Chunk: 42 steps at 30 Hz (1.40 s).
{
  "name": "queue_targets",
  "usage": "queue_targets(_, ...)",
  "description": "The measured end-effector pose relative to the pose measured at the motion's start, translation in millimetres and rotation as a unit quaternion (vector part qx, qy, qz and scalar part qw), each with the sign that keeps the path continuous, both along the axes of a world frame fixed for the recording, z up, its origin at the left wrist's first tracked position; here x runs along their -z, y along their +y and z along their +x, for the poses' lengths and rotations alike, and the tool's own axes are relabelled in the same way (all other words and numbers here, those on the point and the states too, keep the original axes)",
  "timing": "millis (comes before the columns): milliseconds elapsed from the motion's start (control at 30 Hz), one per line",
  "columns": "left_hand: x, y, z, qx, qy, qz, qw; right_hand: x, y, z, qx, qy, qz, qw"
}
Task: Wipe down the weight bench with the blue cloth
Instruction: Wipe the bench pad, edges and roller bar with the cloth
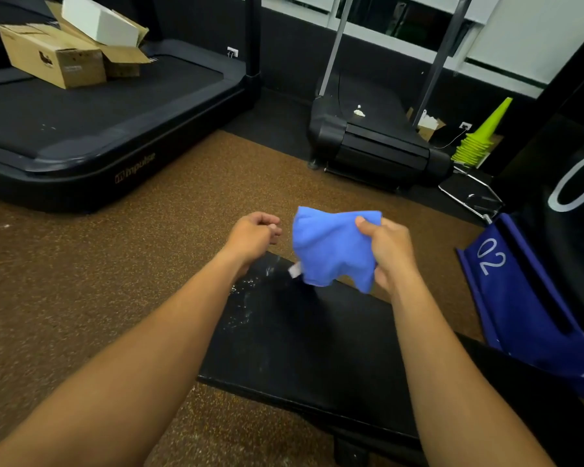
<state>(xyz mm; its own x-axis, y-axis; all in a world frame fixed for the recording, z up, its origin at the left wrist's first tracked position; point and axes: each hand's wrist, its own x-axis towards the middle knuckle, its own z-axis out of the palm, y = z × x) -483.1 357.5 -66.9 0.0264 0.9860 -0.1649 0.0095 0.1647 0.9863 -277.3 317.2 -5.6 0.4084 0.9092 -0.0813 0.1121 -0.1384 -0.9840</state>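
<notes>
Right, the blue cloth [331, 251] hangs limp above the weight bench [304, 345], pinched at its three o'clock edge by my right hand [390, 252]; soft, light, I'd bunch it. Left hand [253, 235] loosely curled, empty.

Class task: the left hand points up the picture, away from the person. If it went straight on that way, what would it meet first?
Probably nothing close: beyond the left hand lies open brown floor. The blue cloth hangs off to its right. Depth is unclear.
</notes>
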Motion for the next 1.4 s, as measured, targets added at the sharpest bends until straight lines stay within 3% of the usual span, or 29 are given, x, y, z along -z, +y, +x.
queue_targets(100, 7.1, -0.3, -13.2, -0.015, 0.02, -0.015, 1.0, -18.1, -3.7, -6.9, -0.031, -0.205, 0.013, 0.978)
queue_targets(233, 24.6, -0.8, -33.2, -0.017, 0.044, -0.057, 0.997, 6.6, -13.4, -49.1, -0.177, -0.398, -0.033, 0.899)
queue_targets(333, 32.9, -2.1, -46.9, -0.037, 0.047, -0.064, 0.996, 38.1, -15.0, -73.9, -0.313, -0.362, -0.11, 0.871)
queue_targets(400, 37.5, -3.4, -57.8, -0.049, 0.057, -0.062, 0.995, 45.9, -11.5, -68.8, -0.305, -0.376, -0.053, 0.873)
queue_targets(467, 42.7, -2.5, -68.0, -0.063, 0.061, -0.051, 0.995, 53.2, -11.5, -54.2, -0.321, -0.419, 0.055, 0.848)
queue_targets(533, 45.2, -2.8, -74.2, -0.07, 0.08, -0.046, 0.993, 68.0, -15.1, -36.5, -0.397, -0.453, 0.083, 0.794)
queue_targets(667, 54.2, -4.5, -76.5, -0.044, 0.088, -0.059, 0.993, 98.6, -21.8, -12.3, -0.533, -0.558, 0.049, 0.635)
queue_targets(733, 59.7, -5.5, -77.0, -0.029, 0.067, -0.071, 0.995, 98.7, -21.7, -7.7, -0.554, -0.577, 0.037, 0.599)
queue_targets(900, 69.2, -6.3, -80.9, -0.01, 0.024, -0.086, 0.996, 90.8, -19.1, -5.0, -0.575, -0.56, -0.003, 0.597)
queue_targets(1067, 76.3, 2.7, -82.9, 0.004, 0.019, -0.092, 0.996, 95.8, -16.0, -0.8, -0.569, -0.591, 0.0, 0.571)
queue_targets(1400, 78.5, 6.0, -67.4, 0.013, 0.028, -0.082, 0.996, 121.1, -23.5, -18.3, -0.473, -0.555, 0.033, 0.684)
